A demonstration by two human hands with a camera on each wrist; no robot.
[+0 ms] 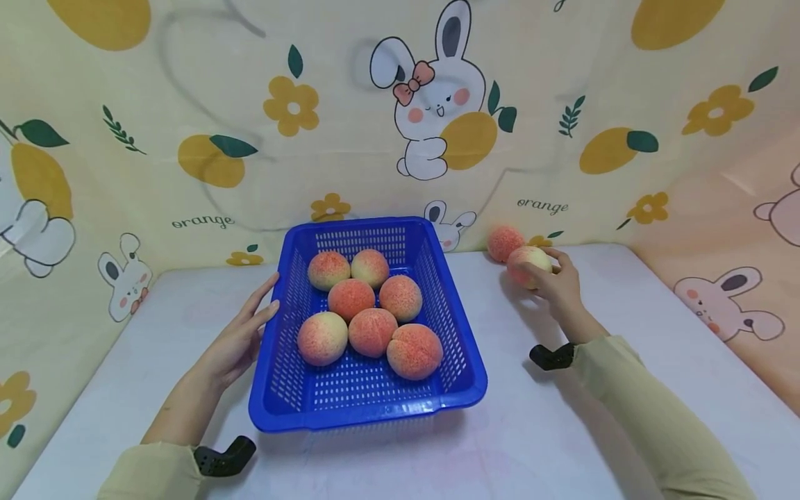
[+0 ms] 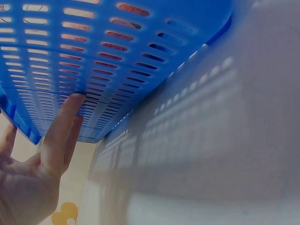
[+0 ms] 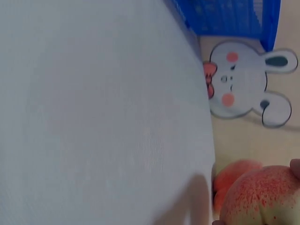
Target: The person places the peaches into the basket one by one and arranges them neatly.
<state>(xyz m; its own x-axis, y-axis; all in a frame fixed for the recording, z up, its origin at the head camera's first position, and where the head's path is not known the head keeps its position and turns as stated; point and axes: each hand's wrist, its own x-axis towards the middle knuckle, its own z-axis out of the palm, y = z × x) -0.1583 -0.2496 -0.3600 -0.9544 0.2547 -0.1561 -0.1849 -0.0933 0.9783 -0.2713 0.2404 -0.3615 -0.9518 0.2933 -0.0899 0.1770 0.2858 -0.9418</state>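
Observation:
A blue plastic basket (image 1: 369, 410) with slotted walls holds several red-and-yellow peaches (image 1: 375, 332). My left hand (image 1: 232, 347) is at the basket's left side, fingers extended; in the left wrist view its fingertips (image 2: 75, 99) touch the slotted wall (image 2: 117, 70). To the right of the basket, my right hand (image 1: 559, 286) grips a pale yellow and red peach (image 1: 526, 264) between thumb and fingers. The right wrist view shows this peach (image 3: 262, 197) close up, with most of the hand out of frame. Just behind it another red peach (image 1: 505, 243) lies near the table's back edge.
The white table (image 1: 519, 430) ends at a back wall covered by a cream cloth (image 1: 350, 55) printed with rabbits, oranges and flowers. A black wrist device (image 1: 226, 457) sits at the left cuff, another black device (image 1: 553, 357) at the right cuff.

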